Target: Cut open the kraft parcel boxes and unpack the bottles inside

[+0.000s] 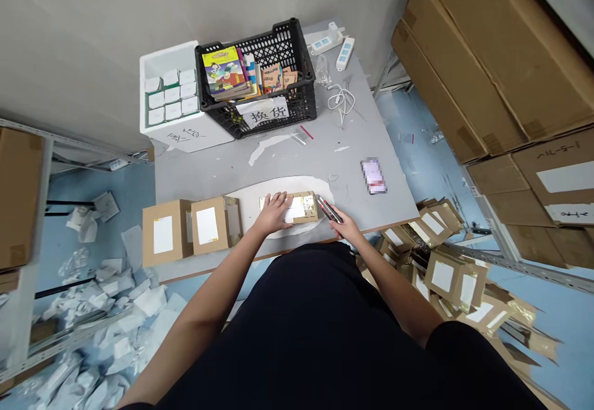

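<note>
A small brown package with a white label (304,207) lies flat near the table's front edge, on a white patch of the tabletop. My left hand (273,213) rests on its left part with the fingers spread. My right hand (344,226) is wrapped round a dark, slim tool with red marks (328,209), whose tip is at the package's right end. Whether the tip touches the package I cannot tell. Two brown cartons with white labels, one (211,226) beside the other (167,232), stand left of my left hand.
On the grey table (297,159) are a black crate of booklets (260,119), a white bin (180,138), a phone (374,175), a white cable (341,98) and power strips (344,54). Opened cartons (440,274) lie on the floor at right, crumpled paper (111,286) at left.
</note>
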Demonstrator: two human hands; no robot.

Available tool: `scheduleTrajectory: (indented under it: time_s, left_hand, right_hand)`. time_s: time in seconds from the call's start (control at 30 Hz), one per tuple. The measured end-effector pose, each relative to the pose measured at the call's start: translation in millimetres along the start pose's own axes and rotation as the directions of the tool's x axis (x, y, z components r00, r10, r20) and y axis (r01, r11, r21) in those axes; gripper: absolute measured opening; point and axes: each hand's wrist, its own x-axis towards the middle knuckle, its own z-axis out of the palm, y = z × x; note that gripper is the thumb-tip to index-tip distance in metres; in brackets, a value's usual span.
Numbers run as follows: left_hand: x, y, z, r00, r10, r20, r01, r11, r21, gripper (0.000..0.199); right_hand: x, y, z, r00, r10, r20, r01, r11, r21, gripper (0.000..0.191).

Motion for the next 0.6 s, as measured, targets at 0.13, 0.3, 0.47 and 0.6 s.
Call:
scheduleTrajectory:
  time_s: [0.13, 0.3, 0.47, 0.6]
  left_hand:
    - [0, -1, 0.0, 1.000, -0.002, 0.006, 0.002, 1.000, 0.010, 0.099]
    - [1, -3, 1.3, 1.000, 0.002, -0.006, -0.002, 1.000, -0.001, 0.098]
    - [2, -6, 5.5, 0.999, 0.027, -0.036, -0.027, 1.000, -0.006, 0.098]
    - [1, -7, 6.4, 0.998, 0.038, -0.046, -0.039, 0.999, -0.009, 0.097]
  right_hand:
    - [0, 2, 4, 1.000, -0.012, 0.007, 0.012, 1.000, 0.001, 0.073]
    - [-6, -2, 0, 0.999, -0.004, 0.036, 0.004, 1.000, -0.013, 0.074]
    - [-12, -3, -3, 0.998, -0.008, 0.056, 0.009, 1.000, -0.029, 0.072]
    - [-9, -4, 2, 1.000, 0.003, 0.014, -0.003, 0.999, -0.034, 0.070]
